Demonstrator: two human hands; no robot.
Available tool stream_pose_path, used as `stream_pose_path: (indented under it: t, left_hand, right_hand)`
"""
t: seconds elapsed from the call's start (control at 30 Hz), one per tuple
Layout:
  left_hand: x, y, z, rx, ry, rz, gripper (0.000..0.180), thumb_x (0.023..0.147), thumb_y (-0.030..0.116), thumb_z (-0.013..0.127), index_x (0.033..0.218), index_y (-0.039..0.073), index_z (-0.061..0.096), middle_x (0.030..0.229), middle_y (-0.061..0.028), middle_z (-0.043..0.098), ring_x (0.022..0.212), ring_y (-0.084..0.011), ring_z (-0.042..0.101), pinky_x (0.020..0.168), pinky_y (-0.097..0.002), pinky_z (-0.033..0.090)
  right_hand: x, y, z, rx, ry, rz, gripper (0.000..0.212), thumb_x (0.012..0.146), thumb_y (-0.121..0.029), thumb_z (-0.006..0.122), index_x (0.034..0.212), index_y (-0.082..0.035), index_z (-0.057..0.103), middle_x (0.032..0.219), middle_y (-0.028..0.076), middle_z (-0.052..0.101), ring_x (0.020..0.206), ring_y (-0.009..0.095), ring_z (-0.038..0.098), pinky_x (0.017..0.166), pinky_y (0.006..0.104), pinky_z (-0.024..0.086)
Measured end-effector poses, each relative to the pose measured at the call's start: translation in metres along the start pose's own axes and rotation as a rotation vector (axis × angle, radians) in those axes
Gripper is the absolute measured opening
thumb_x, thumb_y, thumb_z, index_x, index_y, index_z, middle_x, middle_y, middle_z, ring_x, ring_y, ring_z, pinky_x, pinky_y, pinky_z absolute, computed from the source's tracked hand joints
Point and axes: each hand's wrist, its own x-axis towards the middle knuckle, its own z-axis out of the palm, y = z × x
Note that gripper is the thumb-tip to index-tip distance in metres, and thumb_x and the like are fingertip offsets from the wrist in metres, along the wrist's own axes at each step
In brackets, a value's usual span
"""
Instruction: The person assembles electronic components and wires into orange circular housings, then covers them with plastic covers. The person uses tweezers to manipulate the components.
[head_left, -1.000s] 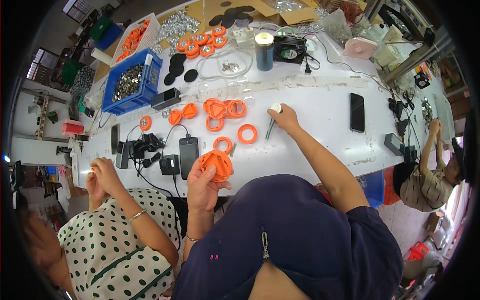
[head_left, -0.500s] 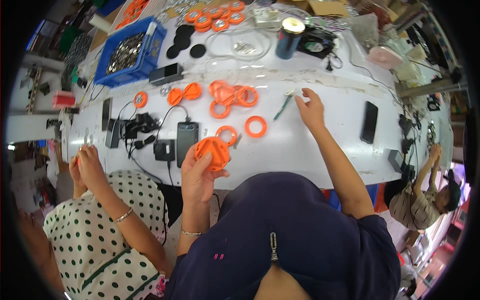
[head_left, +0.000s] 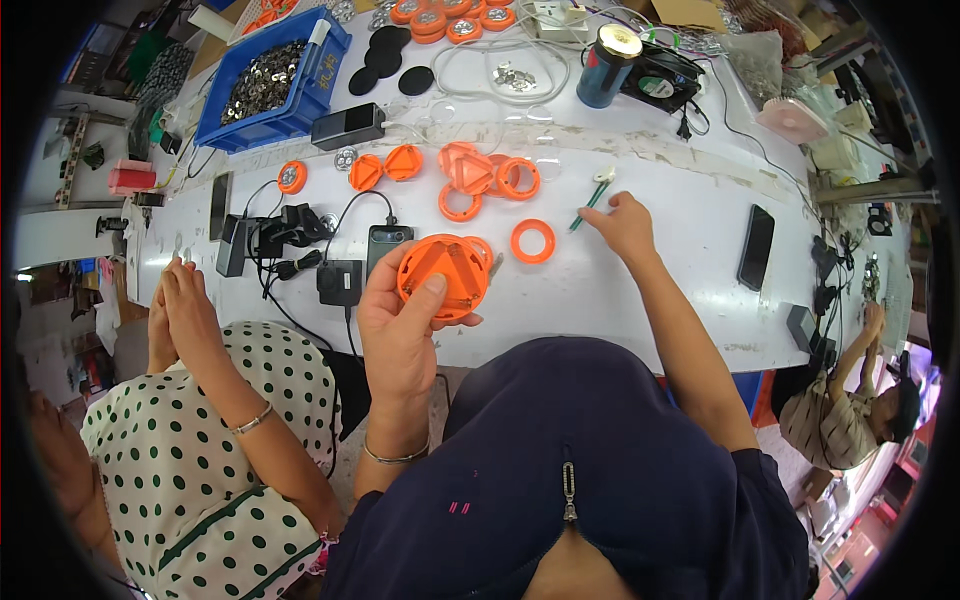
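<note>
My left hand [head_left: 398, 318] grips a round orange plastic housing [head_left: 462, 283]. The thumb presses on its face, where a triangular recess shows. My right hand [head_left: 628, 228] is at a short lead of green wires with a white connector [head_left: 603, 178], which lies on the table. Its fingers are curled but apart, and a fingertip meets the wires near their lower end. Partly hidden behind the held housing is an orange ring [head_left: 482, 248]; another orange ring [head_left: 533, 241] lies to its right. Further back, more housings and rings [head_left: 466, 168] are heaped together.
Chargers and cables [head_left: 340, 282] lie left of my left hand, beside a dark power bank [head_left: 388, 238]. A blue bin of metal parts [head_left: 325, 85] stands back left, a blue can [head_left: 607, 68] back right. A phone [head_left: 756, 246] lies at right. A co-worker's hands [head_left: 185, 310] are at left.
My right hand has come down and toward me along the green wires, which stay in place. My left hand has raised the orange housing and turned its face more toward me. The view has shifted slightly.
</note>
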Motion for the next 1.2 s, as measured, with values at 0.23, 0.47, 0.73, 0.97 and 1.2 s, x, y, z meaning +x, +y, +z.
stream_pose_path:
  t: [0.23,0.47,0.73,0.97,1.2]
  left_hand:
    - [0.001,-0.002,-0.004,0.046,-0.031,0.114,0.034,0.088,0.003,0.053,0.120,-0.007,0.046,0.108,-0.0177,0.062,0.088,-0.0230,0.067,0.060,-0.0373,0.061]
    - [0.008,0.001,-0.009,0.055,-0.004,0.118,0.035,0.089,0.003,0.054,0.121,-0.007,0.045,0.110,-0.0176,0.061,0.090,-0.0230,0.067,0.063,-0.0366,0.061]
    - [0.015,0.001,0.016,0.077,-0.100,0.074,0.033,0.088,0.004,0.053,0.119,-0.007,0.047,0.106,-0.0176,0.062,0.088,-0.0231,0.067,0.063,-0.0366,0.061]
    - [0.011,-0.001,0.030,0.081,-0.163,0.100,0.035,0.089,0.004,0.054,0.120,-0.008,0.045,0.107,-0.0183,0.062,0.089,-0.0247,0.067,0.065,-0.0370,0.061]
    - [0.006,0.003,0.029,0.068,-0.156,0.093,0.035,0.089,0.003,0.053,0.121,-0.007,0.044,0.109,-0.0187,0.060,0.092,-0.0256,0.066,0.067,-0.0387,0.061]
  right_hand:
    - [0.031,-0.018,0.022,-0.200,-0.067,-0.007,0.044,0.070,-0.030,0.076,0.095,0.002,0.059,0.084,0.015,0.065,0.075,0.028,0.063,0.069,0.0371,0.050]
    - [-0.005,-0.003,-0.022,1.401,-0.509,0.569,0.009,0.082,-0.004,0.061,0.088,-0.008,0.057,0.066,0.000,0.056,0.055,0.011,0.053,0.055,0.0229,0.048]
    - [-0.116,-0.073,-0.101,1.538,-0.523,-0.026,0.008,0.086,-0.006,0.059,0.093,-0.004,0.058,0.081,0.004,0.059,0.066,0.012,0.059,0.059,0.0263,0.052]
    - [-0.161,-0.110,-0.126,1.420,-0.367,-0.048,0.017,0.087,-0.002,0.060,0.103,0.002,0.059,0.083,0.008,0.063,0.073,0.018,0.065,0.068,0.0332,0.055]
    - [-0.173,-0.117,-0.132,1.196,-0.369,-0.175,0.010,0.088,-0.001,0.057,0.098,0.001,0.057,0.090,0.010,0.063,0.082,0.018,0.066,0.077,0.0298,0.054]
